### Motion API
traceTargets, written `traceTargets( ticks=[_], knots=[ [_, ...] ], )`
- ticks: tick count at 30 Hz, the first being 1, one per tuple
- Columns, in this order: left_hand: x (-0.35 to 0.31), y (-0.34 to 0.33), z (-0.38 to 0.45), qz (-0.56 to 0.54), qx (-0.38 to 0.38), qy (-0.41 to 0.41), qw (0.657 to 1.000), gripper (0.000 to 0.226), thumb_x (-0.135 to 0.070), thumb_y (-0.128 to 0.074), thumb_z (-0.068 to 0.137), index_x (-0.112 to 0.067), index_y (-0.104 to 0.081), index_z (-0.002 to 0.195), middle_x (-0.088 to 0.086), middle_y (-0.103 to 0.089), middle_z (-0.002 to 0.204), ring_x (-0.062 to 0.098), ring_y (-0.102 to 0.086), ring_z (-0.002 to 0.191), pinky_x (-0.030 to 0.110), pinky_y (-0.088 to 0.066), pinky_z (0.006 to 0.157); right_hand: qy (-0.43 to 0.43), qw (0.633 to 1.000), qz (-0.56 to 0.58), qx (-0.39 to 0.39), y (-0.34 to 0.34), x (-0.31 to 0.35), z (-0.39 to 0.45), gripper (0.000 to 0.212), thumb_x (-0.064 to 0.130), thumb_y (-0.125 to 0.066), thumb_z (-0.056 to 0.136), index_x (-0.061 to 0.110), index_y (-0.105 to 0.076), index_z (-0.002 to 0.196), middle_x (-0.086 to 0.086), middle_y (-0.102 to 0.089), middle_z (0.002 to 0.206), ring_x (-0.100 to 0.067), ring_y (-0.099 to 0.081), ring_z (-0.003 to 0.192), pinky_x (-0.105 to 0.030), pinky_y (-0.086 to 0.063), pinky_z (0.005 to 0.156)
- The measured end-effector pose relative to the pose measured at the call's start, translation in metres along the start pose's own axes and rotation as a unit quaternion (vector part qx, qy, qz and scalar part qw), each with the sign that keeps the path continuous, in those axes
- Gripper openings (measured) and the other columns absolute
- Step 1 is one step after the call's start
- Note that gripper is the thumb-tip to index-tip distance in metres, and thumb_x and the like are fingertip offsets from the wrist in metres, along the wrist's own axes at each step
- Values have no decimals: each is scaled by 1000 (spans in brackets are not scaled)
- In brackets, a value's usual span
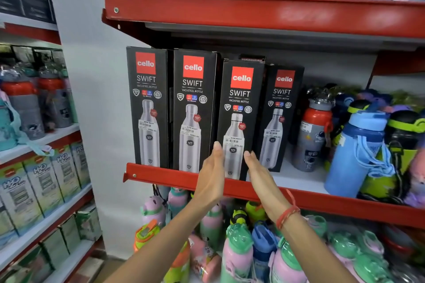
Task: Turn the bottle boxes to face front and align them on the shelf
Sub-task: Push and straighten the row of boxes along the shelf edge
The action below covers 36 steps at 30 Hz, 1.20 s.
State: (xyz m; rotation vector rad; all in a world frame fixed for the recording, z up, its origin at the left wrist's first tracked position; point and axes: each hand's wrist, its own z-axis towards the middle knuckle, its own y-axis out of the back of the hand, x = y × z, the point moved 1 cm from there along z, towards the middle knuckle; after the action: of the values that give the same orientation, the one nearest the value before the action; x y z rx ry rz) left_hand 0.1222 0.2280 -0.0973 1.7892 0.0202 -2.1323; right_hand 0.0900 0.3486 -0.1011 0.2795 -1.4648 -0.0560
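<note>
Four bottle boxes [239,108] facing front; third one between left hand [210,181] and right hand [262,179], flat, apart.

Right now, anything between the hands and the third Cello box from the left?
Nothing visible. The left hand and right hand flank the third Cello box, open, fingertips at its lower front. Neighbouring boxes stand beside it, not in front.

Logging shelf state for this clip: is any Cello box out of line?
Yes. The rightmost box sits further back than the third box, partly hidden behind it and slightly tilted. The left two look aligned at the shelf edge.
</note>
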Motion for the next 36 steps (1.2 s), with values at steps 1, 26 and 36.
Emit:
traceTargets(
  ticks=[1, 26, 36],
  knots=[
    [-1, -1, -1, 15, -27, -25, 999, 83, -72, -10, 86, -19, -39, 144, 4, -43, 150, 18, -35, 140, 28, -22, 107, 6, 1000, 13, 1, 2, -2, 1, 74, 69, -34, 84, 32, -22, 147, 9, -23, 156, -14, -22, 142, -42, -16, 117],
    [-13, -108, 29, -82, 50, 28, 995, 95, -86, -4, 69, -36, -9, 150, -9, -16, 161, 15, -15, 148, 35, -10, 117, 40, 988, 146, -43, 91, -24, 52, 85, 74, -24, 76, 28, -18, 148, 10, -15, 157, -7, -15, 143, -27, -12, 114],
    [-10, -90, -13, -127, 66, 44, 989, 121, -102, -8, 46, -38, -16, 149, -9, -26, 158, 11, -22, 145, 40, -11, 121, 14, 990, 130, -44, 91, -24, 8, 93, 80, -23, 68, 33, -14, 148, 8, -9, 158, -11, -13, 143, -35, -11, 118]
  ],
)
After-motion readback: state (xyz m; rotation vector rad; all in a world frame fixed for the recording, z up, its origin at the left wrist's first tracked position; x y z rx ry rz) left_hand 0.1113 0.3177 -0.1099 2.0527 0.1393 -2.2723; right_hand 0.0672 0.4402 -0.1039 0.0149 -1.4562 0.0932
